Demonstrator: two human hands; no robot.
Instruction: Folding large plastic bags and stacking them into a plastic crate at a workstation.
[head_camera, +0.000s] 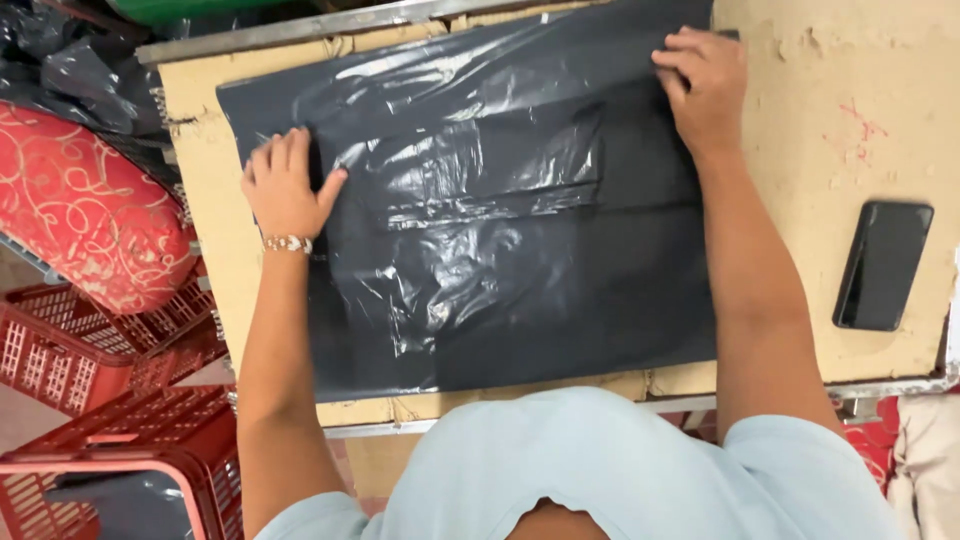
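A large dark grey plastic mailing bag (500, 220) lies flat on a cardboard-covered table (800, 150), with something flat inside it and its upper part folded over. My left hand (285, 185), with a bracelet on the wrist, presses on the bag's left edge, thumb spread on the plastic. My right hand (705, 85) rests palm down on the bag's far right corner, fingers curled over the fold. Neither hand grips anything.
A black phone (884, 264) lies face down on the table at the right. Red plastic crates (110, 400) stand on the floor to the left, beside a red patterned bundle (85, 200). More dark plastic bags (70, 70) are piled at the far left.
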